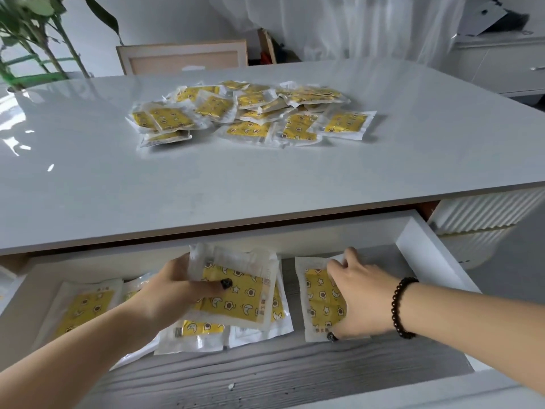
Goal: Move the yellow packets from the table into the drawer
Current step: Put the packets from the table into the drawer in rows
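A heap of yellow packets [253, 112] in clear wrappers lies on the white table [147, 178], toward its far middle. Below the table's near edge the drawer [413, 240] stands pulled out, with several packets lying on its grey wood-grain floor. My left hand [174, 290] holds one yellow packet [236, 293] over the drawer's middle, thumb on top and fingers underneath. My right hand [362, 302] grips another yellow packet [318, 296] at its right side, thumb at its lower corner; this packet lies low in the drawer's right part.
A packet [85, 305] lies at the drawer's left and others sit under the held one. A plant [32, 39] stands at the table's far left. A chair back [182, 59] is behind the table, and a white cabinet [501, 66] at the far right.
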Demonstrator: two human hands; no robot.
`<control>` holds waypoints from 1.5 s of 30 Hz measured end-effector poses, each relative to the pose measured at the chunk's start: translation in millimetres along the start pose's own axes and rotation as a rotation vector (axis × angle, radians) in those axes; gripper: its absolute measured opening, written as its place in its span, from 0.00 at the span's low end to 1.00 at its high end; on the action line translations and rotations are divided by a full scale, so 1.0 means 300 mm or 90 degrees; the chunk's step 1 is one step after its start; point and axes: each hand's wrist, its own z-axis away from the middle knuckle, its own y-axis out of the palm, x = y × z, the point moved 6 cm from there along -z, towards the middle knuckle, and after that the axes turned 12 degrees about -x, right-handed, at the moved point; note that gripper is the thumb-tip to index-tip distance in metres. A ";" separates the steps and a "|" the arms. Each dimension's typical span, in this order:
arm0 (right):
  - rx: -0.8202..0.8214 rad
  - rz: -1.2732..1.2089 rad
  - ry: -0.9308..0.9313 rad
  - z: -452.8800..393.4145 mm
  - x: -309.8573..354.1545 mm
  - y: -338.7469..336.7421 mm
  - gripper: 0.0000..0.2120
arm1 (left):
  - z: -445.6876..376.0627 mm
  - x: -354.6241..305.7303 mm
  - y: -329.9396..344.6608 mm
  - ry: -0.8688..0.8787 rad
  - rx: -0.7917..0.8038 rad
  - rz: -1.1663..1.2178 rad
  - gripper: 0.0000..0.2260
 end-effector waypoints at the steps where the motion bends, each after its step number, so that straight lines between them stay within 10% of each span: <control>1: -0.008 -0.018 0.008 -0.011 -0.001 0.003 0.42 | -0.001 0.001 0.000 -0.001 -0.001 -0.001 0.12; 20: -0.084 -0.191 -0.001 -0.061 -0.009 -0.021 0.27 | 0.001 -0.020 0.011 0.042 0.016 0.008 0.17; 25: -0.236 -0.361 0.025 -0.047 -0.032 -0.153 0.08 | 0.008 -0.054 0.074 0.080 0.007 -0.031 0.23; 36: -0.060 -0.733 0.110 -0.057 -0.069 -0.116 0.12 | -0.031 -0.214 0.275 0.180 0.046 -0.019 0.10; 45: -0.016 -0.412 0.238 -0.039 -0.215 -0.155 0.26 | -0.054 -0.213 0.360 0.333 0.021 -0.100 0.18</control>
